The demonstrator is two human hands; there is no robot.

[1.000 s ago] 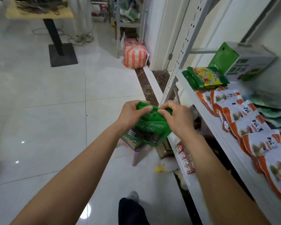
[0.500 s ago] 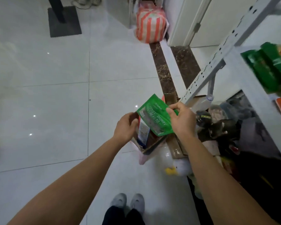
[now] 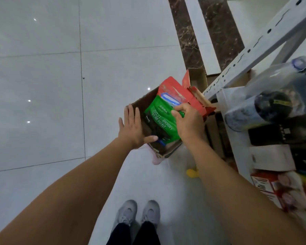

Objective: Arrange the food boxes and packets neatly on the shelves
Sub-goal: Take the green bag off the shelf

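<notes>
A green goji berry packet (image 3: pixel 162 119) lies over the mouth of an open cardboard box (image 3: pixel 141 101) on the floor. My right hand (image 3: pixel 188 121) pinches the packet's right edge with curled fingers. My left hand (image 3: pixel 132 129) is spread flat with straight fingers against the box's left side, thumb under the packet's lower edge. A red carton (image 3: pixel 180 95) stands in the box behind the packet.
A white metal shelf post (image 3: pixel 254 45) runs diagonally at the right. The low shelf (image 3: pixel 237 147) holds plastic bottles (image 3: pixel 265 96), a white box (image 3: pixel 270 158) and red boxes (image 3: pixel 272 190). My shoes (image 3: pixel 139 212) stand on white floor tiles. A yellow object (image 3: pixel 192 173) lies below the box.
The view has tilted down from the upper shelf to the floor. My left hand let go of the packet and opened; my right hand carried the packet down onto the box.
</notes>
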